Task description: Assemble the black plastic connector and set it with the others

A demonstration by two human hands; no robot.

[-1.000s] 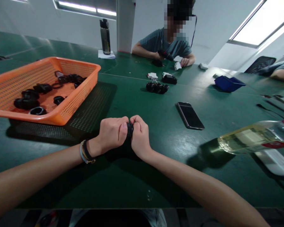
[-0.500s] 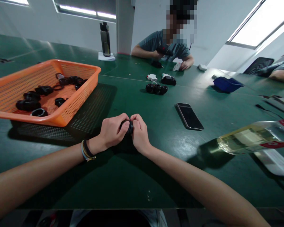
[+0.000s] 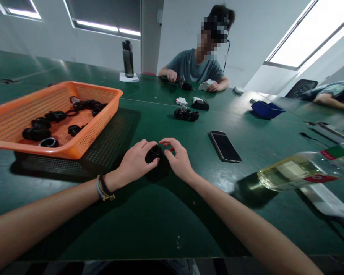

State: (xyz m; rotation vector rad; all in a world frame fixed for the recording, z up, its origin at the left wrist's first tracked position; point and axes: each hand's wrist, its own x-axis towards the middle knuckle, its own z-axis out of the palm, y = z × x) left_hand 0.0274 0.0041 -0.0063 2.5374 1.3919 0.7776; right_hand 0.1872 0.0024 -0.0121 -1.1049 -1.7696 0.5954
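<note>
A small round black part (image 3: 154,151) with a hole in its upper face is in front of me, close above or on the green table (image 3: 126,221); I cannot make out its exact kind. My left hand (image 3: 137,157) grips it from the left, thumb below and fingers over the far side. My right hand (image 3: 176,157) is just right of it, fingers curved and apart, with nothing visible between them. Farther off stands a cluster of round black parts (image 3: 187,114). An orange basket (image 3: 99,133) to the left holds several similar black parts (image 3: 36,133).
A phone (image 3: 225,146) lies right of my hands. Beyond it are a bottle of yellow liquid (image 3: 298,170), a white box (image 3: 326,200) and a blue tray (image 3: 266,109). A dark water bottle (image 3: 128,59) stands far back. Across the table a person (image 3: 199,67) handles a dark tool (image 3: 180,83).
My right hand has let go of the black part and drawn slightly right, its fingers opening. The part's holed face now shows. The person opposite has lowered the dark tool.
</note>
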